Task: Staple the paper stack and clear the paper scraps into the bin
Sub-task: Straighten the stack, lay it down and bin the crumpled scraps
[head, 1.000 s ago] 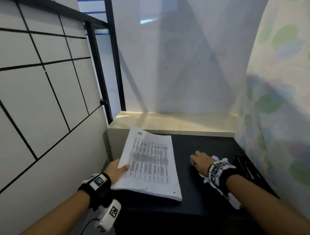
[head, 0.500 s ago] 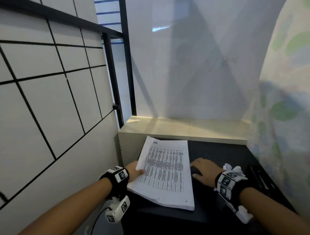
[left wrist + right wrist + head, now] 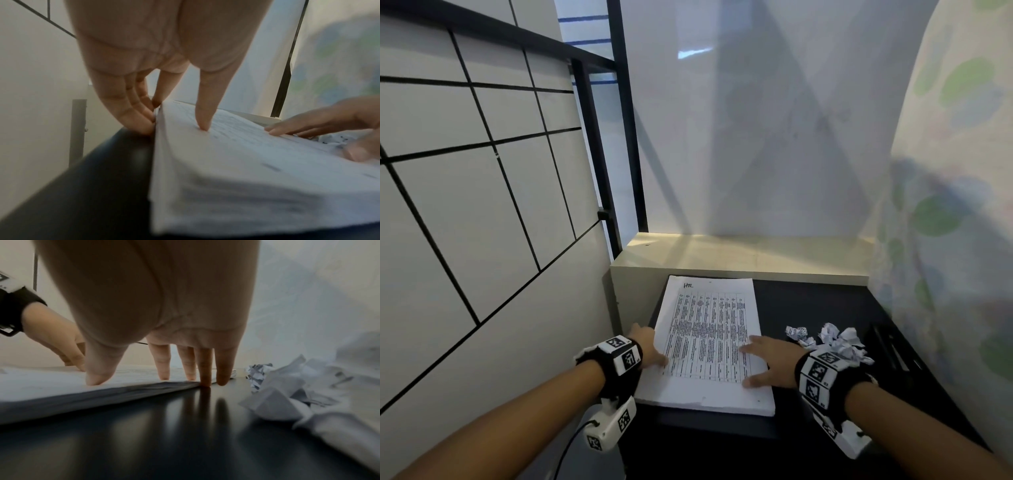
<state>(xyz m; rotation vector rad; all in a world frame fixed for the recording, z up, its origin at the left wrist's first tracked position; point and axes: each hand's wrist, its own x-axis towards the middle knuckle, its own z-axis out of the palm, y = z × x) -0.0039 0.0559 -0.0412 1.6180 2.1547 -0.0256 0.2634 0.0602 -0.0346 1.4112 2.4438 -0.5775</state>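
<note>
1. The paper stack (image 3: 709, 346) is a thick block of white sheets, its top page printed in dense columns; it lies flat at the left edge of the glossy black tabletop (image 3: 822, 308), reaching from near the front edge almost to the back edge.
2. The left hand (image 3: 649, 347) has straight fingers (image 3: 131, 112) set against the stack's left side and the thumb on the top sheet — relaxed, not gripping.
3. The right hand (image 3: 770, 363) lies spread over the stack's right edge, with the thumb and two fingertips on paper and the other two (image 3: 223, 369) on the tabletop.
4. Crumpled paper scraps (image 3: 828, 339) — white, creased, partly printed — sit near the right edge, just beside the right wrist.
5. A bare black strip shows between stack and scraps; a pale ledge (image 3: 739, 257) borders the back edge.
</note>
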